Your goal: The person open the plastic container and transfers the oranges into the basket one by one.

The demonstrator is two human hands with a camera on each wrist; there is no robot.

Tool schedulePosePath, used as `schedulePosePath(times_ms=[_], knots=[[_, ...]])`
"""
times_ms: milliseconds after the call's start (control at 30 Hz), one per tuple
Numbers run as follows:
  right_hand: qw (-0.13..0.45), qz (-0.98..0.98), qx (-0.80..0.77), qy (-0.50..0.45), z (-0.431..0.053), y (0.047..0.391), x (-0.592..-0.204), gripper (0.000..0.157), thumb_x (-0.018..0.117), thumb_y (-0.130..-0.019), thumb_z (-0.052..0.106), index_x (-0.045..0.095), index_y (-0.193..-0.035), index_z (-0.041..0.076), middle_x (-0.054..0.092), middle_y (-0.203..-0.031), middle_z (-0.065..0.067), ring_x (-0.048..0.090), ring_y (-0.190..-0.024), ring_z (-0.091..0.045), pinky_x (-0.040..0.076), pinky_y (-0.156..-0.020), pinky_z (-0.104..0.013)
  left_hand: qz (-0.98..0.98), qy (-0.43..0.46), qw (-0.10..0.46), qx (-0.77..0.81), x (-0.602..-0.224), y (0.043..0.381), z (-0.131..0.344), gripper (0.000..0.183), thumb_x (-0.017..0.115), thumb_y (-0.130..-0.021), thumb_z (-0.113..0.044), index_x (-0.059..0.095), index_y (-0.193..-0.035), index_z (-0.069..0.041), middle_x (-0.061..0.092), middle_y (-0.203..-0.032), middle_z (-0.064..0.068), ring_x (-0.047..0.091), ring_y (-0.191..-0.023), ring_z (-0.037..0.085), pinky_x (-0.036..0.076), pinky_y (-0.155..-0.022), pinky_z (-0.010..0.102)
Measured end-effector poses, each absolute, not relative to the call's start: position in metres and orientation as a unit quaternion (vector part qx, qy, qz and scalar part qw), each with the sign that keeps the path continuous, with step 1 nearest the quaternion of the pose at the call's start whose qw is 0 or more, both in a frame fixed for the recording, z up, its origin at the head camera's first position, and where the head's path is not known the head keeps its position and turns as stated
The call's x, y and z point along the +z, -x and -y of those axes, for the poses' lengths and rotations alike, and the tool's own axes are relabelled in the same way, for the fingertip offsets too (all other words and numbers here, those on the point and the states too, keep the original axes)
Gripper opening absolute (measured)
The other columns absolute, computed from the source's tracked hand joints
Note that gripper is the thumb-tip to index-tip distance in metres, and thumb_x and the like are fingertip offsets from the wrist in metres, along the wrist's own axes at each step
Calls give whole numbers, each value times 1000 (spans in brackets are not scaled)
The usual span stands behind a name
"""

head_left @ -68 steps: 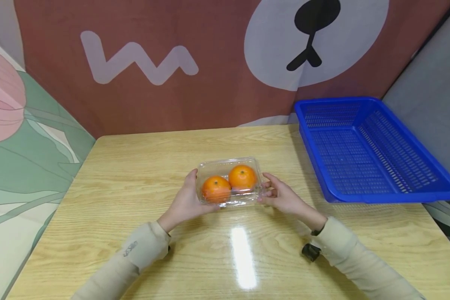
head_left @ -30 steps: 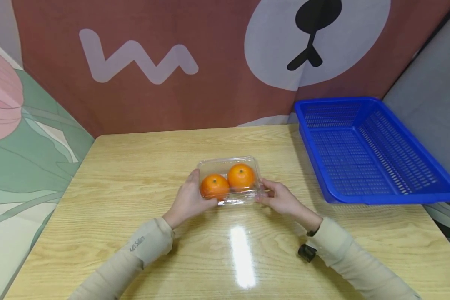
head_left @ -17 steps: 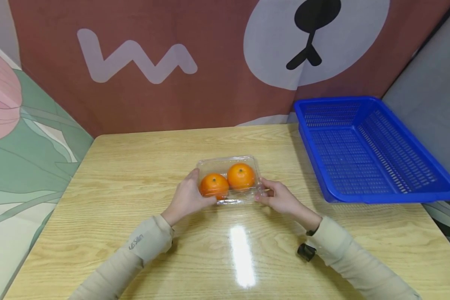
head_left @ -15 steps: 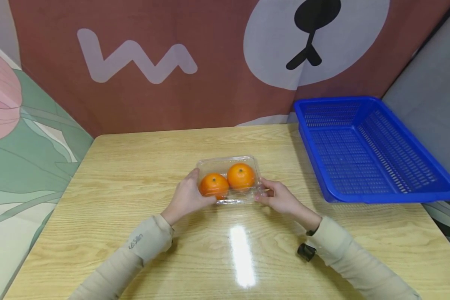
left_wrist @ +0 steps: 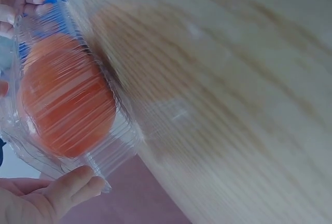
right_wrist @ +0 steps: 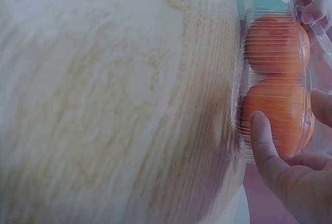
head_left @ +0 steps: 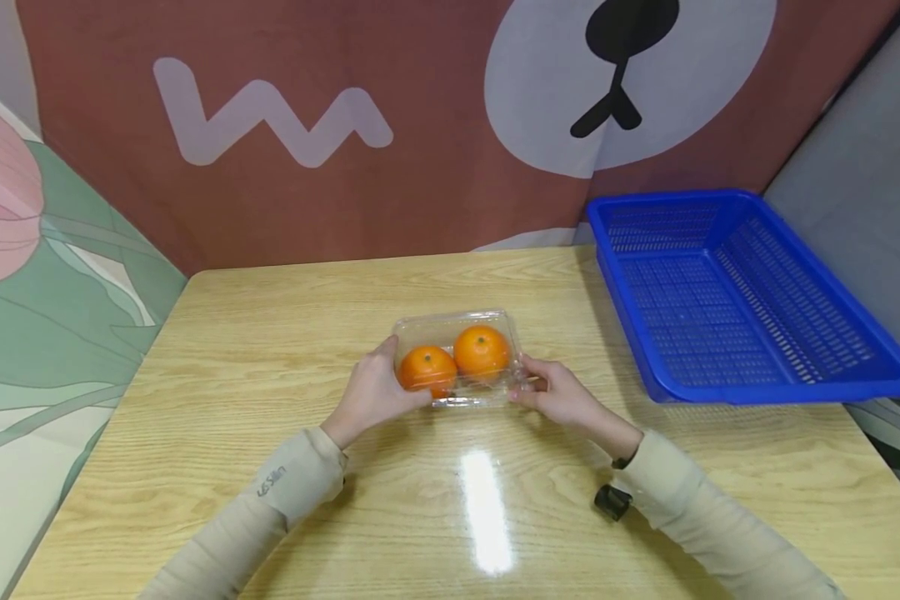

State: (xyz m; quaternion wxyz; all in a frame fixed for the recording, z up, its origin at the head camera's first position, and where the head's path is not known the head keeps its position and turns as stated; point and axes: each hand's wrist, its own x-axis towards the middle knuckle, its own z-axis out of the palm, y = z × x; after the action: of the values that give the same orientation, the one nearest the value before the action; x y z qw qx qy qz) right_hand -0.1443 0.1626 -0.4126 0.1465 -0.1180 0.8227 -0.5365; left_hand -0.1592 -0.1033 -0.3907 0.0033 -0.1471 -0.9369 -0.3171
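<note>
A clear plastic fruit box (head_left: 427, 329) with two oranges sits near the middle of the wooden table. One orange (head_left: 427, 371) is at its near left, the other orange (head_left: 481, 352) at its right. My left hand (head_left: 375, 392) grips the box's left end, thumb along the near edge and fingers at the far left side. At the opposite end, my right hand (head_left: 562, 397) pinches the near right corner. Ribbed plastic walls (left_wrist: 122, 149) show in the left wrist view. In the right wrist view, one fingertip (right_wrist: 258, 120) lies against the box side by an orange.
A blue plastic basket (head_left: 648, 367) with slotted sides stands at the table's right back. Behind the wooden table (head_left: 285, 317) rises a red-brown printed backdrop (head_left: 435, 200). A small black device (head_left: 612, 502) hangs under the right wrist.
The right fingers, more spread at first, have closed onto the box's right corner. The box and both hands have shifted very slightly up and left in the head view; little differs lately.
</note>
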Motion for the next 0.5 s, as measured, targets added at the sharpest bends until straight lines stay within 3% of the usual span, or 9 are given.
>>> schedulePosePath(times_ms=[100, 200, 300, 500], knots=[[148, -821, -538, 119, -162, 145, -412, 61, 60, -85, 0, 27, -134, -16, 49, -120, -30, 59, -95, -32, 53, -75, -28, 937, 148, 3, -316, -390, 159, 104, 95, 76, -60, -32, 34, -130, 17, 48, -121, 33, 58, -95, 29, 50, -84, 40], [147, -823, -536, 119, -162, 144, -412, 62, 60, -84, 0, 25, -134, -16, 50, -118, -30, 59, -94, -31, 54, -73, -29, 932, 144, 6, -333, -388, 160, 106, 91, 75, -62, -28, 35, -130, 16, 58, -104, 29, 57, -72, 22, 53, -65, 33], [145, -824, -534, 121, -163, 144, -412, 63, 60, -84, 0, 24, -134, -17, 50, -117, -31, 60, -92, -30, 54, -71, -29, 928, 147, 5, -342, -386, 160, 108, 90, 74, -62, -28, 34, -131, 16, 59, -79, 19, 45, -54, 16, 43, -47, 26], [142, -824, -533, 130, -164, 143, -410, 62, 59, -85, 1, 25, -134, -16, 50, -118, -31, 60, -92, -30, 52, -69, -24, 929, 160, 5, -333, -385, 159, 110, 94, 76, -62, -31, 34, -131, 16, 52, -62, 9, 41, -48, 13, 36, -41, 21]])
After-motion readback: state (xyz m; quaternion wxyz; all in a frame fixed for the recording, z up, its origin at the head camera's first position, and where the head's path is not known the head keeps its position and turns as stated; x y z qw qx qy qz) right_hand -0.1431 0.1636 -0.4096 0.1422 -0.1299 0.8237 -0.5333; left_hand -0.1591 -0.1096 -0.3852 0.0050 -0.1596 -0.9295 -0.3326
